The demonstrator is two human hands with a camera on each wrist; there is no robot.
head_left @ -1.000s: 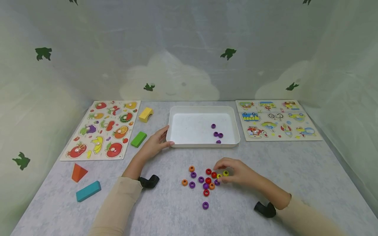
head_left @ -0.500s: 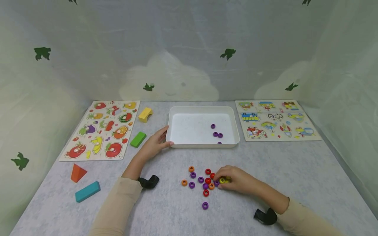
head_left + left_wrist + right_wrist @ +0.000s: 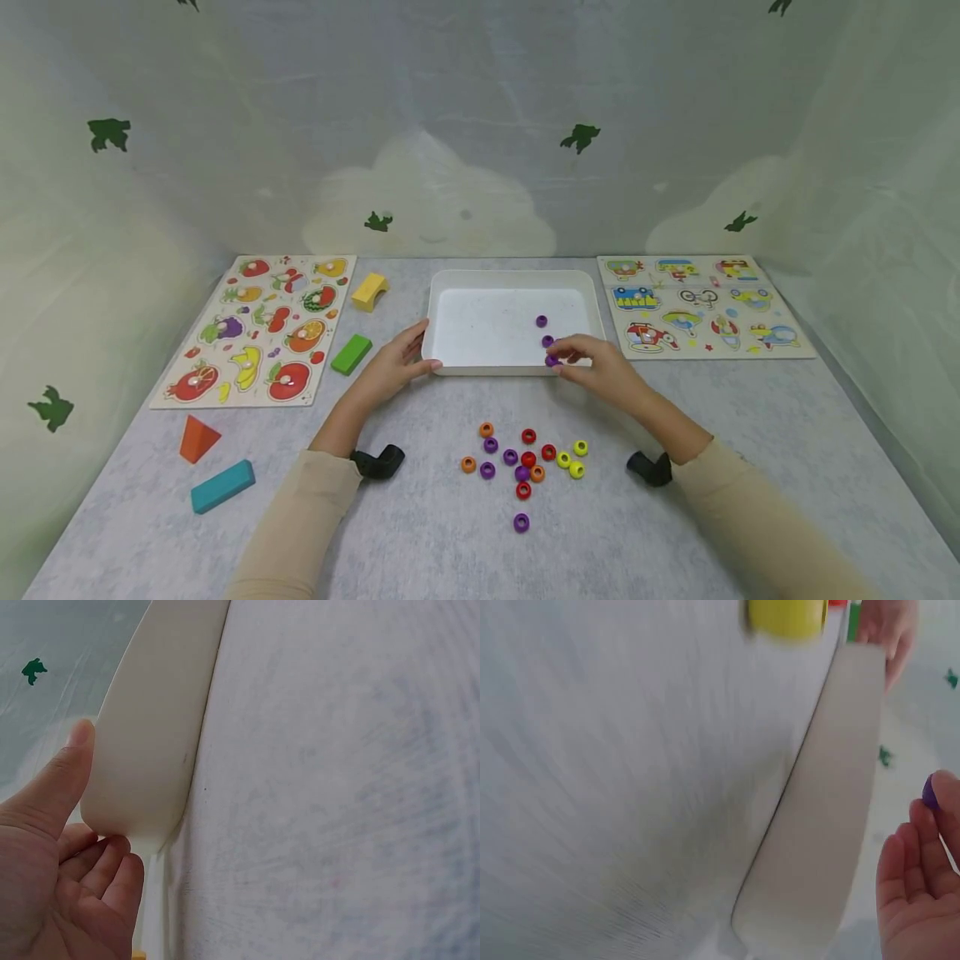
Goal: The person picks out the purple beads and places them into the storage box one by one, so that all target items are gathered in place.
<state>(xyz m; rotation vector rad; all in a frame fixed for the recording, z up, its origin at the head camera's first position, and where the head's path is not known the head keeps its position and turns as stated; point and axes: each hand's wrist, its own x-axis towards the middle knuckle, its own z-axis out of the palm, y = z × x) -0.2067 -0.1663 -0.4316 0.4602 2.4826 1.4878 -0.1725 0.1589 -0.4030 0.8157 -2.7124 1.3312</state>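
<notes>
Pinching a purple bead (image 3: 552,361) between the thumb and the fingertips, the right hand (image 3: 602,371) is at the near wall of the white tray (image 3: 480,321), towards its right side. Whether the bead is already behind this wall or only above it, I cannot say with certainty from the head view. The left hand (image 3: 386,367) is holding the near left corner of the same tray, with its thumb on the near wall and the fingers, a little bent, at the left end. On the tray floor two other purple beads (image 3: 542,321) can be seen; the right hand covers the near right corner.

Between the person and the tray lies a loose group: four red beads (image 3: 528,459), three orange beads (image 3: 487,429), three yellow beads (image 3: 563,459) and five more purple ones, of which one is apart, nearest to the person. Beside the left hand there is a green block (image 3: 351,354), and farther back a yellow arch (image 3: 370,292). Next comes the fruit board (image 3: 258,333), with an orange triangular block (image 3: 198,439) and a blue block (image 3: 223,487) before it. Right of the tray lies the vehicle board (image 3: 701,308). A pale curtain (image 3: 465,100) rises behind everything.
</notes>
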